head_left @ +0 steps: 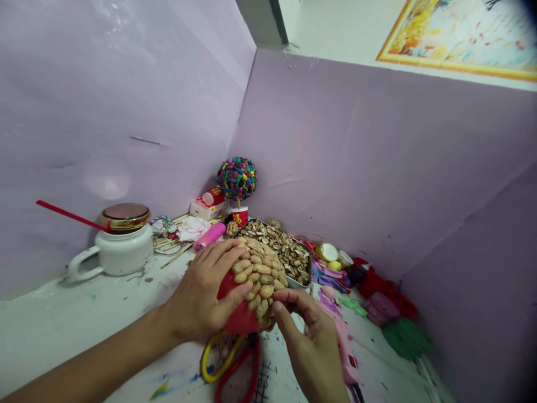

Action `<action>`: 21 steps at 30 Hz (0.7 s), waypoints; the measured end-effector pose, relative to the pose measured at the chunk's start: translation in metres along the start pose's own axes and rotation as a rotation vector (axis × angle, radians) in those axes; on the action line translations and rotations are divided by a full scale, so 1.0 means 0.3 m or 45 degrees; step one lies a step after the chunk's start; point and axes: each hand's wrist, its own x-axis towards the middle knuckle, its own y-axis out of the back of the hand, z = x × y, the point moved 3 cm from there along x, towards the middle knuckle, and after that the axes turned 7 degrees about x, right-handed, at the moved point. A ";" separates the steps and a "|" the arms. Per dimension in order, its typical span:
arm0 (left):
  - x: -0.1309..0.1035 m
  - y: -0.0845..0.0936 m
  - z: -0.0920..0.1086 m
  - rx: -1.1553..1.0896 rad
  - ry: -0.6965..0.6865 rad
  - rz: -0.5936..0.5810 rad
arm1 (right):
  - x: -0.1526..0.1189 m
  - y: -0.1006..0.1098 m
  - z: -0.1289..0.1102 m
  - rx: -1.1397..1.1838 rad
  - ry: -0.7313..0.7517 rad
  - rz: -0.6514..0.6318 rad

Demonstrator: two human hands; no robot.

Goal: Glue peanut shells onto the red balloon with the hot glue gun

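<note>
A red ball (235, 319) is partly covered with rows of peanut shells (262, 270), its lower left side bare red. My left hand (205, 291) rests around the ball's left side, fingers over the top and thumb across the front, holding it. At the ball's right edge, my right hand (308, 336) has thumb and forefinger pinched together against the shells. Whatever lies between those fingertips is hidden. Behind the ball, a metal tray (298, 284) holds many loose peanut shells. Scissors with looped yellow and red handles (222, 366) lie just below the ball.
To the left stands a white mug (126, 249) with a lidded jar top and a red stick. A multicoloured ball on a stem (237, 178) stands in a red cup (239, 216) at the back. Right: a pink tool (347, 355) with a black cord, purple and green pieces, a green bundle (406, 337).
</note>
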 end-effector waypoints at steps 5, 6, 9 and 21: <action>-0.003 -0.001 -0.001 -0.029 0.000 0.006 | -0.002 -0.002 0.009 0.000 -0.055 0.033; -0.003 -0.002 -0.003 -0.035 0.003 0.005 | -0.001 -0.004 0.014 0.004 -0.066 0.052; -0.004 -0.003 -0.006 -0.037 0.009 0.005 | 0.004 -0.010 0.032 0.048 -0.109 0.087; -0.003 -0.009 -0.011 0.038 -0.010 0.063 | 0.008 -0.002 0.047 0.113 -0.085 -0.050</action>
